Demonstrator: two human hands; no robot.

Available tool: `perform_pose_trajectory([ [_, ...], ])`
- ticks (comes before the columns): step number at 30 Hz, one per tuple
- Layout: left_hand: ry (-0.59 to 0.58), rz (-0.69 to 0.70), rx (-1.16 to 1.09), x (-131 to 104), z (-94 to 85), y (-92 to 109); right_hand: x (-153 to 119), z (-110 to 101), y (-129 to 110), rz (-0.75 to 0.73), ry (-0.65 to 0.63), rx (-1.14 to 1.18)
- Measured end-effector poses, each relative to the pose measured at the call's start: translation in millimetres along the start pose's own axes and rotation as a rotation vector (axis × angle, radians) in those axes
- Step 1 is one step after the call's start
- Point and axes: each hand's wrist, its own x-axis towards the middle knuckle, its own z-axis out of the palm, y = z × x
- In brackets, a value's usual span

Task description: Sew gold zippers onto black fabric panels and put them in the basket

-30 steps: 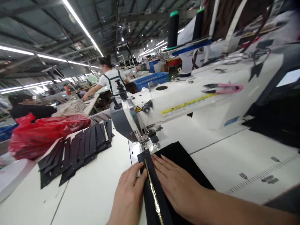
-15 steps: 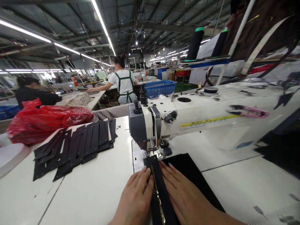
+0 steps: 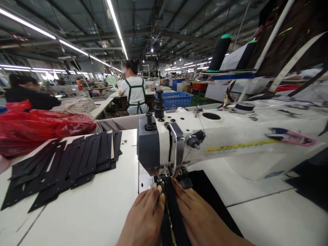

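A black panel with a gold-toothed zipper runs lengthwise under the presser foot of a white sewing machine. My left hand has its bent fingers and thumb closed together on the panel's left edge, close to the foot. Along the right side, my right hand lies with fingers stretched out and pressed down on the black material. The far end of the panel is hidden beneath the machine head. A larger black piece lies on the table under and beside my right hand.
Overlapping black slotted pieces lie on the table at left, before a red plastic bag. Pink-handled thread snips rest on the machine arm. Beyond are a blue basket and a co-worker, seen from behind.
The panel's far end has slid forward under the machine head, with both hands close to the foot. The view has shifted closer. The co-worker's outstretched arm has drawn in.
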Motion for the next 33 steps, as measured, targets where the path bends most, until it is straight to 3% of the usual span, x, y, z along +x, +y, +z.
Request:
perform_pose_trajectory([
  [4, -0.034, 0.001, -0.003, -1.8, 3.5, 0.4, -0.2, 1.2, 1.5, -0.015, 0.015, 0.007],
  [8, 0.076, -0.049, -0.017, -5.9, 15.0, 2.6, -0.9, -0.8, 1.1, -0.011, 0.009, 0.031],
  [10, 0.071, -0.043, -0.01, -6.7, 16.7, 3.0, -0.6, -4.3, 0.2, -0.002, -0.029, 0.041],
  [17, -0.058, 0.014, 0.072, 2.6, -0.4, 2.6, 0.7, -9.9, -1.1, 0.034, -0.083, 0.081],
  [27, -0.074, -0.049, -0.015, 0.2, 5.4, 7.1, -2.2, -9.8, -1.4, 0.037, -0.051, 0.102],
  [33, -0.112, -0.047, -0.034, 7.4, -2.4, 5.2, -3.5, -4.0, 0.4, 0.048, -0.026, 0.094],
])
